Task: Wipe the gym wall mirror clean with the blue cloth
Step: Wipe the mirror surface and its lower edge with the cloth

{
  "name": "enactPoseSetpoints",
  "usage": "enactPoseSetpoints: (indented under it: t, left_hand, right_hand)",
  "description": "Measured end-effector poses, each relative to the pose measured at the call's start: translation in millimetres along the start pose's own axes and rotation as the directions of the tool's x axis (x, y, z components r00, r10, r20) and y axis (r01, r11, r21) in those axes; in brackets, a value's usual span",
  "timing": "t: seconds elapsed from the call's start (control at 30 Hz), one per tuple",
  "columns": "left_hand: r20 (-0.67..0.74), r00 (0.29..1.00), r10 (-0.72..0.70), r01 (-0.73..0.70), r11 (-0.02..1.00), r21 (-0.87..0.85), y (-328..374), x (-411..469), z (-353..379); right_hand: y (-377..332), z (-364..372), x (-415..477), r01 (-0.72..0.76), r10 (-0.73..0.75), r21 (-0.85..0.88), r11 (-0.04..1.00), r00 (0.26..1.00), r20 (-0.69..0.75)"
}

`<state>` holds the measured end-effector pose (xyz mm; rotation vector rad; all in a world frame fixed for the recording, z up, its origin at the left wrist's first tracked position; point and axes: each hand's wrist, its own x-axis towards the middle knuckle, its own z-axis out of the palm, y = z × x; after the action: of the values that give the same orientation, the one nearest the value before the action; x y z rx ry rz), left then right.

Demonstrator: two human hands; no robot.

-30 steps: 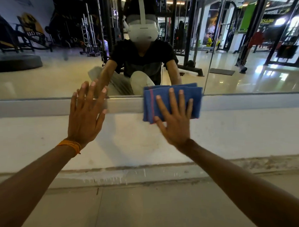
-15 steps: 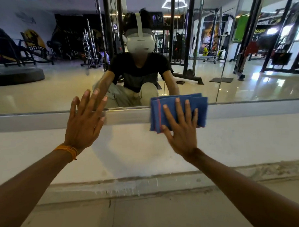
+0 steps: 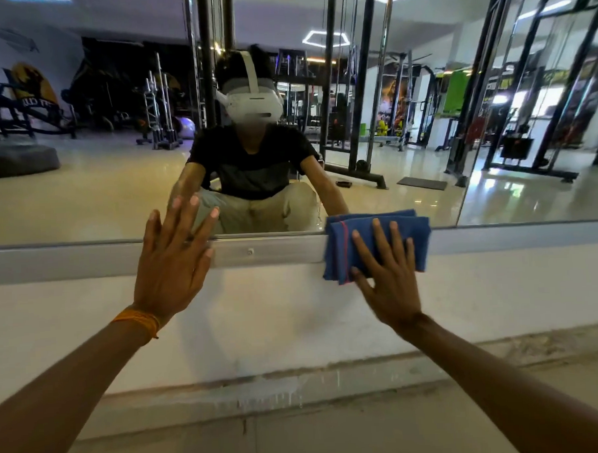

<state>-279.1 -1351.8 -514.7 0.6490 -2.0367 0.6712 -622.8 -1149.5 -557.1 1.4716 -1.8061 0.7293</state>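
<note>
Right hand (image 3: 390, 273) spread, pressing cloth (image 3: 339, 248) over mirror's (image 3: 83, 187) bottom-edge frame (image 3: 274, 249) | left hand (image 3: 172, 262) spread flat, overlapping same edge.

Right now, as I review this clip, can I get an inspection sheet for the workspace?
surface: wall mirror above a metal trim strip and a white wall base.
job's things: folded blue cloth lies across the mirror's bottom edge and the trim.
clutter: nothing seen.
grips: left hand flat, fingers spread, over the trim; right hand presses the cloth with straight fingers.
cables: nothing seen at the wall.
surroundings: tiled floor below; gym machines reflected in the mirror.
</note>
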Motion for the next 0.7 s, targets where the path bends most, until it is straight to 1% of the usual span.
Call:
enactPoseSetpoints:
  t: [0.07,0.13,0.2,0.27,0.33,0.4,0.43,0.47,0.5,0.6,0.67,0.7]
  left_hand:
    - [0.001,1.0,0.001,-0.001,1.0,-0.015,-2,-1,0]
    - [0.001,1.0,0.001,-0.001,1.0,-0.014,-11,-3,-1]
    - [0.011,1.0,0.01,-0.01,1.0,-0.014,-23,-9,-2]
    - [0.016,1.0,0.013,-0.013,1.0,-0.023,-28,-17,-1]
    - [0.018,1.0,0.013,-0.012,0.999,-0.033,-31,-25,-1]
    - [0.019,1.0,0.023,-0.023,0.999,-0.025,-34,-30,-1]
    - [0.021,0.999,0.024,-0.024,1.0,-0.02,-35,-32,0]
    - [0.024,1.0,0.02,-0.02,1.0,-0.02,-36,-32,1]
    - [0.023,1.0,0.015,-0.015,1.0,-0.019,-36,-33,2]
    - [0.018,1.0,0.012,-0.012,1.0,-0.012,-34,-34,5]
    - [0.019,1.0,0.008,-0.008,1.0,-0.014,-34,-33,7]
    - [0.023,1.0,0.002,-0.002,1.0,-0.016,-34,-34,6]
  right_hand:
    - [-53,12,12,0.141,-0.142,0.035,0.989,0.99,0.027]
    - [-97,23,23,0.275,-0.275,0.011,0.961,0.96,0.058]
    - [-103,23,26,0.311,-0.31,-0.009,0.95,0.948,0.068]
    - [-75,18,19,0.261,-0.261,-0.002,0.965,0.964,0.052]
    - [-35,8,5,0.111,-0.11,-0.025,0.994,0.993,0.03]
    - [-10,-3,-3,-0.094,0.094,-0.012,0.995,0.995,0.01]
    - [-10,-5,-3,-0.161,0.161,-0.006,0.987,0.987,0.0]
    - [-19,-3,1,-0.182,0.182,0.001,0.983,0.983,-0.004]
    - [-36,1,5,-0.155,0.155,0.018,0.988,0.988,0.0]
    - [-106,19,23,0.095,-0.099,0.085,0.992,0.994,0.036]
    - [-137,27,30,0.213,-0.216,0.061,0.975,0.975,0.051]
    - [-139,26,32,0.249,-0.251,0.038,0.968,0.966,0.054]
